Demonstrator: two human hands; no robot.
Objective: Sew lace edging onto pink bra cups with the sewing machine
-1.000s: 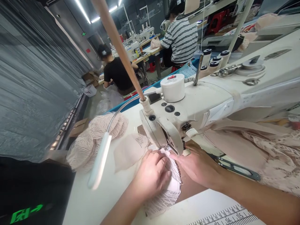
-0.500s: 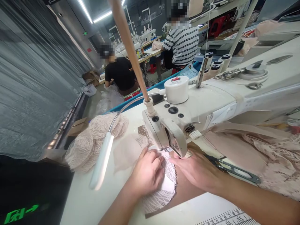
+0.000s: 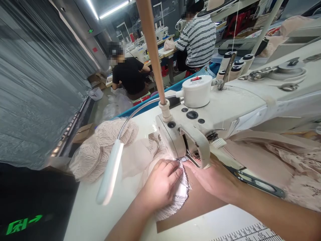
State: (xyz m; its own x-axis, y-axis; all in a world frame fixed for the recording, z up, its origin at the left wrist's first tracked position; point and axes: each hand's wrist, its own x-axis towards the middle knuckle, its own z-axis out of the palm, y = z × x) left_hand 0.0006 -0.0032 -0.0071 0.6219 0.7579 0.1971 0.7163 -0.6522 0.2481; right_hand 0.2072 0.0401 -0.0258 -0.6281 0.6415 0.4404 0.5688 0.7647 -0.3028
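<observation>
A pale pink lace piece [image 3: 182,192] with a dark stitched edge lies under the needle area of a white sewing machine [image 3: 170,137]. My left hand [image 3: 164,182] rests on the lace with curled fingers, its fingertips close to the presser foot. My right hand [image 3: 210,175] is on the other side, fingers together, pinching the lace's edge beside the foot. Part of that hand is behind the machine's front guard [image 3: 200,144]. Some of the lace spreads out behind my left hand. The needle tip is hidden.
A gooseneck lamp [image 3: 110,172] hangs at the left. Behind it lie stacked lace pieces [image 3: 100,150] and a sheer piece [image 3: 136,160]. Beige fabric [image 3: 260,160] is heaped at the right. A printed ruler [image 3: 248,232] lies in front. Two people sit at machines beyond.
The lace has moved further under the machine, and more of it shows behind my left hand. Both hands have shifted slightly with it. The view has turned a little left.
</observation>
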